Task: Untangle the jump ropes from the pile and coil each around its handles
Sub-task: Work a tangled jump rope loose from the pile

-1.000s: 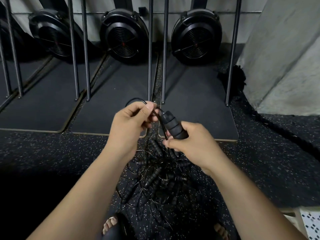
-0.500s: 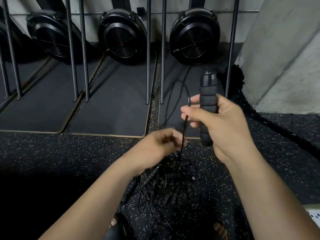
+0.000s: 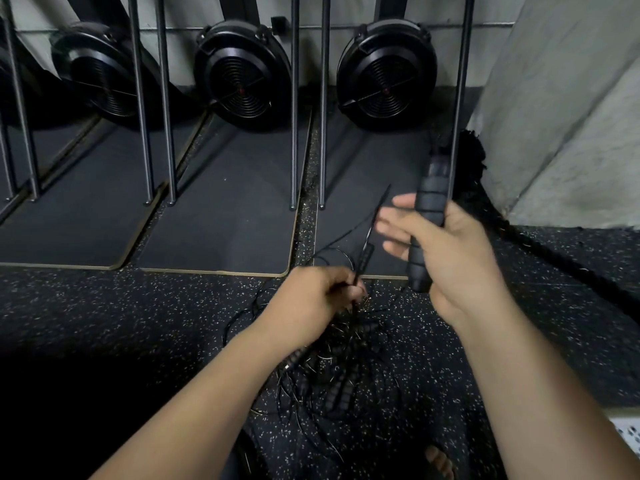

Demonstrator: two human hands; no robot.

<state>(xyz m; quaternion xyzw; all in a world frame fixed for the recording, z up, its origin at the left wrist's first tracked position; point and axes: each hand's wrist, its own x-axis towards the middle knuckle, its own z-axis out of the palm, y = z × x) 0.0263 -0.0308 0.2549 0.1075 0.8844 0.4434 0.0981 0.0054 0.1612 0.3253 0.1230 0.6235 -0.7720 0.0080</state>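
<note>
A tangled pile of black jump ropes [image 3: 341,372] with several ribbed foam handles lies on the speckled floor between my forearms. My right hand [image 3: 446,251] holds one black foam handle [image 3: 426,223] upright above the pile, its fingers partly stretched out to the left and blurred. My left hand [image 3: 320,296] is lower, just over the pile, and pinches a thin black cord [image 3: 369,237] that runs up and right toward the right hand. A loose loop of cord lies beside the left hand.
Three black fan-wheel machines [image 3: 242,72] stand at the back behind vertical metal bars [image 3: 294,105] on dark mats [image 3: 221,216]. A concrete wall [image 3: 561,109] rises at the right, with a thick black rope [image 3: 568,258] along its base. My sandalled toes [image 3: 438,462] show at the bottom.
My right hand lifted the handle from beside the left hand up and to the right. My left hand dropped toward the pile and took hold of the cord, which is now pulled between both hands.
</note>
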